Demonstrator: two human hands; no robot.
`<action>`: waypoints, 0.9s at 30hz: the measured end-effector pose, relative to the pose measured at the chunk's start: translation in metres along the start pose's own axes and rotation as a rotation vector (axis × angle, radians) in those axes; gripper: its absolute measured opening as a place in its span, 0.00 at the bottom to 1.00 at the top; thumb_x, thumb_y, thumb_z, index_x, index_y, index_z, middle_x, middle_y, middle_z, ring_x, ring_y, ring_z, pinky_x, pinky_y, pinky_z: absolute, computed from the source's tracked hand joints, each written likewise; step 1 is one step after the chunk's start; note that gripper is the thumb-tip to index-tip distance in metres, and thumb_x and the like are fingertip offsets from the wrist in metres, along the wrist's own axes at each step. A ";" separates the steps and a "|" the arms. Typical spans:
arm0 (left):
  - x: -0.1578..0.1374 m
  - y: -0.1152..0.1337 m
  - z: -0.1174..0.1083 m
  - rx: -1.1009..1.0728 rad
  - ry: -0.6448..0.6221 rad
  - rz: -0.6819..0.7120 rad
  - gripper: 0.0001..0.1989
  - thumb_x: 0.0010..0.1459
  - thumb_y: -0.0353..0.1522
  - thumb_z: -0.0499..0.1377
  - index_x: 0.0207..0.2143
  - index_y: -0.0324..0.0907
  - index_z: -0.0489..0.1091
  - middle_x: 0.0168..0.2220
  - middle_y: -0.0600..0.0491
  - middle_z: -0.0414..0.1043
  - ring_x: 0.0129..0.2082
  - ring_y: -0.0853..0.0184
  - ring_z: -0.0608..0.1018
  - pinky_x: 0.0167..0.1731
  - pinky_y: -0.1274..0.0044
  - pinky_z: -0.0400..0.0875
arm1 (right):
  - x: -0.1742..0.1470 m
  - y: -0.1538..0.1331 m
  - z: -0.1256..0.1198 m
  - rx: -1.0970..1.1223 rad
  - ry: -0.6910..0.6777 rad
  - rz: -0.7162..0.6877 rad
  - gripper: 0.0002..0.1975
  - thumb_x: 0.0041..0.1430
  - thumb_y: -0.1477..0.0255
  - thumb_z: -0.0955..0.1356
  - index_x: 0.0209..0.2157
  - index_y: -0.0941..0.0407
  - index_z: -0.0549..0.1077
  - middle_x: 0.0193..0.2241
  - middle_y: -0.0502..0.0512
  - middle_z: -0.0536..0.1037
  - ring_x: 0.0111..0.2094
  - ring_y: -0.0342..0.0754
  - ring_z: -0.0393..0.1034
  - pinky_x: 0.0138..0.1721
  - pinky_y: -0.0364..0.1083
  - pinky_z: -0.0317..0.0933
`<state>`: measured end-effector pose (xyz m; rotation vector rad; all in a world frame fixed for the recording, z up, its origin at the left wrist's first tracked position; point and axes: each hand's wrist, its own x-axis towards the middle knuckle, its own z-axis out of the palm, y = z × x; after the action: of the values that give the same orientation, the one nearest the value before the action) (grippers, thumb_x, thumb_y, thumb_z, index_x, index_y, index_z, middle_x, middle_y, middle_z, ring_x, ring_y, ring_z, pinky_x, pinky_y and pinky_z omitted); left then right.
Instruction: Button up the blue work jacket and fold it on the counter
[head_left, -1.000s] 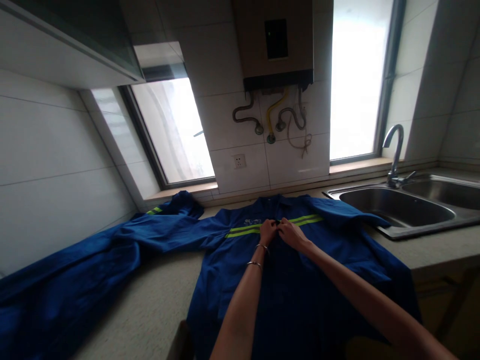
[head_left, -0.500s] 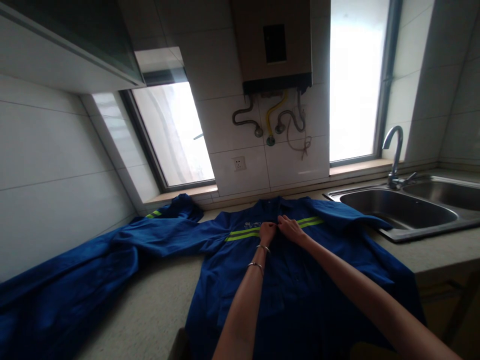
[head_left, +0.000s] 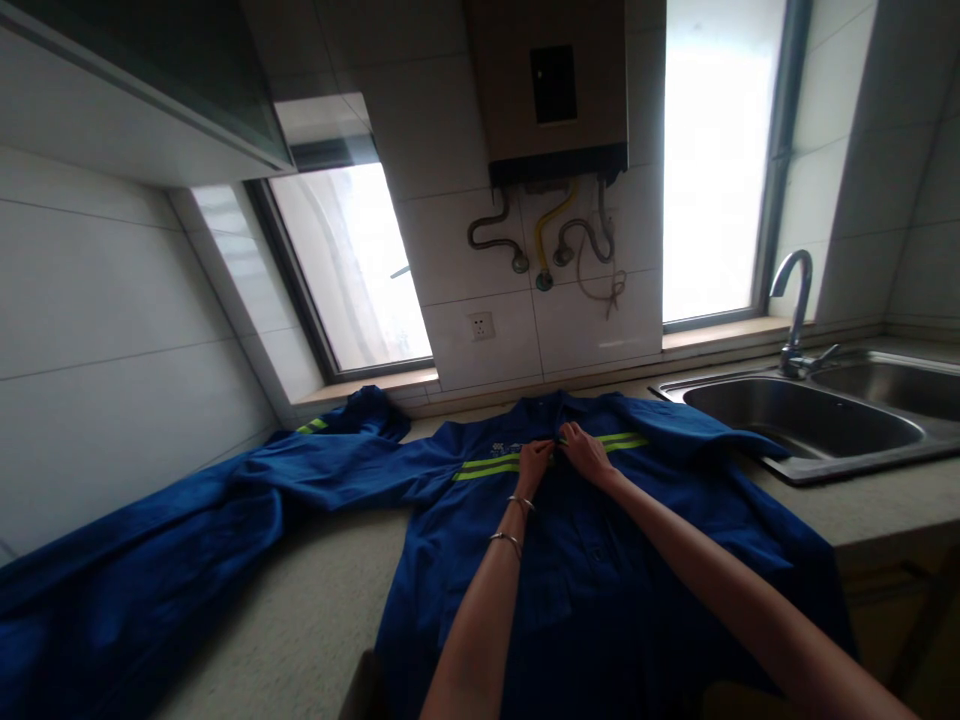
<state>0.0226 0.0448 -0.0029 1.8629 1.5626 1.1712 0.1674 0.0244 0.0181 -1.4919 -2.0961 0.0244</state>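
A blue work jacket (head_left: pixel 517 540) with yellow-green stripes across the chest lies spread on the counter, its collar toward the wall. My left hand (head_left: pixel 535 462), with two bangles on the wrist, pinches the front placket at stripe height. Close beside it, my right hand (head_left: pixel 585 452) grips the placket's other edge, fingers bent. Whatever small fastening lies between the fingertips is hidden. One sleeve stretches left, and the other reaches right onto the sink's edge.
More blue clothing (head_left: pixel 150 560) lies along the left of the counter (head_left: pixel 300 600). A steel double sink (head_left: pixel 810 410) with a faucet (head_left: pixel 795 310) is on the right. A water heater (head_left: pixel 555 90) with hoses hangs on the wall above, between two windows.
Both hands have shifted slightly at the placket, the right fingers rising a little and the left fingers straightening. The jacket stays in place; the view has moved slightly.
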 end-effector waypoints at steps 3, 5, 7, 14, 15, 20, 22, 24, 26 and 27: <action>-0.001 0.002 0.002 -0.006 -0.020 0.025 0.12 0.57 0.31 0.54 0.39 0.39 0.76 0.38 0.52 0.77 0.37 0.65 0.77 0.37 0.76 0.70 | 0.004 0.008 0.007 0.092 -0.006 0.067 0.11 0.59 0.70 0.64 0.43 0.56 0.68 0.39 0.57 0.74 0.39 0.48 0.69 0.38 0.43 0.57; -0.002 0.004 0.002 -0.006 -0.010 0.036 0.13 0.57 0.30 0.53 0.39 0.39 0.76 0.40 0.52 0.77 0.38 0.66 0.76 0.38 0.77 0.69 | 0.009 0.014 0.009 0.140 -0.002 0.078 0.09 0.58 0.71 0.64 0.40 0.56 0.71 0.36 0.56 0.76 0.38 0.48 0.70 0.37 0.42 0.58; -0.002 0.006 0.002 -0.002 0.019 0.037 0.13 0.57 0.29 0.52 0.41 0.38 0.75 0.41 0.50 0.76 0.39 0.67 0.76 0.38 0.79 0.67 | 0.014 0.020 0.009 0.199 0.023 0.099 0.09 0.57 0.73 0.64 0.39 0.57 0.72 0.34 0.55 0.77 0.37 0.47 0.70 0.37 0.41 0.58; -0.019 0.013 0.000 0.028 -0.053 0.083 0.22 0.56 0.45 0.53 0.23 0.36 0.72 0.21 0.55 0.69 0.23 0.71 0.69 0.23 0.81 0.57 | 0.024 0.040 0.001 0.342 0.150 0.194 0.15 0.54 0.71 0.62 0.40 0.62 0.73 0.33 0.57 0.77 0.32 0.45 0.71 0.33 0.40 0.60; -0.023 0.014 -0.001 0.038 -0.131 0.108 0.22 0.54 0.46 0.54 0.20 0.36 0.70 0.18 0.57 0.65 0.21 0.73 0.66 0.21 0.81 0.54 | 0.024 0.041 0.001 0.352 0.160 0.201 0.15 0.54 0.71 0.62 0.40 0.62 0.73 0.32 0.56 0.77 0.32 0.45 0.70 0.33 0.40 0.60; -0.029 0.018 -0.011 -0.016 -0.461 0.128 0.16 0.47 0.41 0.60 0.19 0.36 0.67 0.16 0.61 0.57 0.18 0.77 0.57 0.19 0.81 0.48 | 0.018 0.036 -0.006 0.384 0.174 0.215 0.13 0.53 0.68 0.64 0.38 0.60 0.72 0.31 0.54 0.76 0.32 0.45 0.69 0.33 0.40 0.59; -0.028 0.019 -0.014 -0.060 -0.497 0.067 0.14 0.47 0.38 0.60 0.19 0.36 0.67 0.16 0.61 0.57 0.17 0.77 0.57 0.19 0.81 0.48 | 0.011 0.028 -0.016 0.333 0.190 0.170 0.12 0.52 0.67 0.66 0.37 0.59 0.72 0.34 0.55 0.75 0.34 0.45 0.68 0.35 0.41 0.58; -0.026 0.019 -0.016 -0.081 -0.498 0.012 0.13 0.46 0.37 0.60 0.19 0.36 0.67 0.15 0.60 0.58 0.17 0.76 0.58 0.19 0.81 0.49 | -0.001 0.017 -0.030 0.225 0.175 0.044 0.11 0.52 0.66 0.67 0.36 0.57 0.72 0.38 0.54 0.72 0.36 0.44 0.67 0.35 0.40 0.57; -0.024 0.020 -0.016 -0.086 -0.489 -0.028 0.12 0.46 0.36 0.59 0.19 0.36 0.66 0.15 0.60 0.58 0.17 0.76 0.59 0.19 0.81 0.50 | -0.017 0.005 -0.044 0.117 0.082 -0.148 0.08 0.54 0.67 0.66 0.35 0.55 0.73 0.40 0.52 0.71 0.36 0.43 0.66 0.35 0.40 0.55; -0.024 0.020 -0.016 -0.084 -0.485 -0.043 0.12 0.46 0.36 0.59 0.19 0.36 0.66 0.15 0.60 0.58 0.17 0.76 0.59 0.19 0.81 0.50 | -0.026 0.000 -0.050 0.078 0.018 -0.238 0.07 0.55 0.68 0.65 0.35 0.55 0.73 0.39 0.51 0.70 0.36 0.42 0.66 0.34 0.40 0.54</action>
<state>0.0211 0.0143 0.0138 1.8684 1.2525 0.6820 0.1958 -0.0138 0.0491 -1.1859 -2.2176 0.0031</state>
